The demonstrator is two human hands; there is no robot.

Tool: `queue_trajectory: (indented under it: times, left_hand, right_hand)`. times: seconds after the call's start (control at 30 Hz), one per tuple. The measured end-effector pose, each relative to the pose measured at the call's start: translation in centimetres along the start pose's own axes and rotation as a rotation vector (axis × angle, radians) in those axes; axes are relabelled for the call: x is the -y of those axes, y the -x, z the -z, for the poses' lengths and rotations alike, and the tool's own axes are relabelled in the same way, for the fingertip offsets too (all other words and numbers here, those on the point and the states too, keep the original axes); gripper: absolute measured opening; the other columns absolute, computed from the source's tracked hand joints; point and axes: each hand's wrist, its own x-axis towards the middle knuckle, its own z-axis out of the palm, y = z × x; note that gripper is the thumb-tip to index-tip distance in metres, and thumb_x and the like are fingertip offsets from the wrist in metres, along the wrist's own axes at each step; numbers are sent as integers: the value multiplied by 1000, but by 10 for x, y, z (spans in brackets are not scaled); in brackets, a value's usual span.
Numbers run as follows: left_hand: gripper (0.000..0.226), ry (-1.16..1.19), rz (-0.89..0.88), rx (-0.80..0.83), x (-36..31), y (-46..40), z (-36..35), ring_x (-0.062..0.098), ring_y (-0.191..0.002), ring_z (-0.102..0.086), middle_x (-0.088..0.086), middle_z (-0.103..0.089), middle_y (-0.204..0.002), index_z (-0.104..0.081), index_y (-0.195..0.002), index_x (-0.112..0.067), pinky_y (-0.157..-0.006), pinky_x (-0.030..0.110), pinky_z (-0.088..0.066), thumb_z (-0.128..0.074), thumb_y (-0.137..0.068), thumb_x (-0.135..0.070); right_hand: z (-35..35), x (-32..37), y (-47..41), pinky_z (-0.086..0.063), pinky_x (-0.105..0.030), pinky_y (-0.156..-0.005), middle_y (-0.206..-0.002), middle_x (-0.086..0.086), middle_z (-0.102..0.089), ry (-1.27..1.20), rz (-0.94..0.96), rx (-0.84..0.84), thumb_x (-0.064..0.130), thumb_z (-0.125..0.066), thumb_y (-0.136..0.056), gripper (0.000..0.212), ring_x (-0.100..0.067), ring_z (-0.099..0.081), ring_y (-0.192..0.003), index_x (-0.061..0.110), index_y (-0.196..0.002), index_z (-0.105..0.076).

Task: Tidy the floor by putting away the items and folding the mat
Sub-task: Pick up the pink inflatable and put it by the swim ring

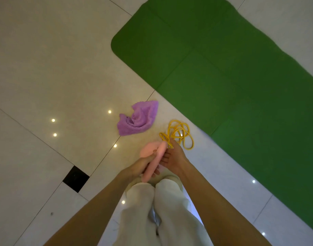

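Note:
A green mat (223, 68) lies flat on the tiled floor at the upper right. A crumpled purple cloth (137, 119) sits on the floor left of the mat's edge. Loops of yellow skipping rope (180, 134) hang or lie just beyond my hands. My left hand (141, 166) grips a pink handle (157, 160) that points up toward the rope. My right hand (173, 155) pinches the yellow rope where it meets the handle's top. A second pink shape (148, 150) shows blurred behind the handle.
Pale glossy floor tiles (54, 68) with dark seams spread to the left. A small black square inset (76, 179) lies at lower left. My legs in white trousers (161, 210) fill the lower middle.

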Motion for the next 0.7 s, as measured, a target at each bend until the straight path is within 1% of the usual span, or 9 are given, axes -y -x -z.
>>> queue_trajectory:
  times: [0.1,0.17,0.23,0.33,0.43,0.47,0.53,0.63,0.7]
  left_hand:
    - [61,-95,-54,-33,-28,42,-6,18,-47,-60,20,-63,-70,-63,-82,-2,-52,26,-51,-28,-98,-49]
    - [69,-139,-81,-43,-44,74,-12,28,-61,-63,28,-66,-80,-67,-91,6,-65,32,-54,-29,-97,-52]
    - [74,-178,-88,-39,-60,111,-21,27,-63,-64,29,-67,-85,-66,-90,10,-72,32,-54,-27,-98,-51]
    - [71,-185,-160,-39,-96,174,-37,19,-46,-59,21,-63,-68,-61,-77,5,-56,27,-51,-22,-99,-50]
    - [77,-229,-197,-26,-134,237,-51,20,-44,-55,17,-62,-58,-60,-73,6,-50,25,-48,-18,-96,-55]
    - [78,-243,-195,-24,-144,261,-54,20,-42,-54,15,-61,-54,-58,-67,4,-49,25,-47,-17,-96,-56]
    - [77,-295,-227,-9,-161,309,-62,18,-40,-51,11,-60,-49,-54,-59,-1,-48,25,-45,-13,-95,-56]
    - [79,-383,-298,-10,-177,376,-68,20,-45,-50,11,-60,-53,-55,-61,-5,-52,26,-43,-9,-91,-62]
    - [81,-433,-337,-21,-186,418,-74,20,-47,-49,10,-61,-56,-57,-65,-8,-53,25,-41,-7,-84,-69]
  right_hand:
    - [-8,14,52,-49,-32,-67,-85,-16,-62,-77,15,42,48,-45,-91,51,-26,-60,-77,-2,-89,-59]
    - [-14,24,92,-48,-32,-71,-87,-16,-62,-98,20,73,48,-42,-93,53,-25,-59,-80,-2,-90,-59]
    - [-21,31,135,-47,-31,-74,-89,-16,-62,-111,39,98,48,-38,-95,54,-24,-59,-82,-2,-92,-59]
    - [-31,47,203,-47,-30,-78,-90,-14,-61,-139,105,109,45,-35,-98,55,-22,-59,-83,-5,-110,-56]
    - [-36,67,277,-43,-35,-93,-101,-17,-60,-39,176,104,43,-32,-99,56,-27,-57,-97,-5,-122,-50]
    - [-36,72,303,-42,-36,-96,-103,-19,-60,21,195,110,43,-32,-100,55,-28,-57,-100,-5,-119,-51]
    - [-36,80,354,-43,-36,-96,-97,-18,-63,140,226,143,42,-30,-100,53,-27,-60,-95,-3,-107,-56]
    - [-35,85,424,-48,-30,-85,-87,-13,-69,321,326,193,40,-31,-100,51,-21,-66,-84,1,-91,-64]
    - [-33,87,470,-50,-26,-77,-77,-10,-70,514,441,171,31,-38,-99,43,-17,-68,-73,6,-80,-66]
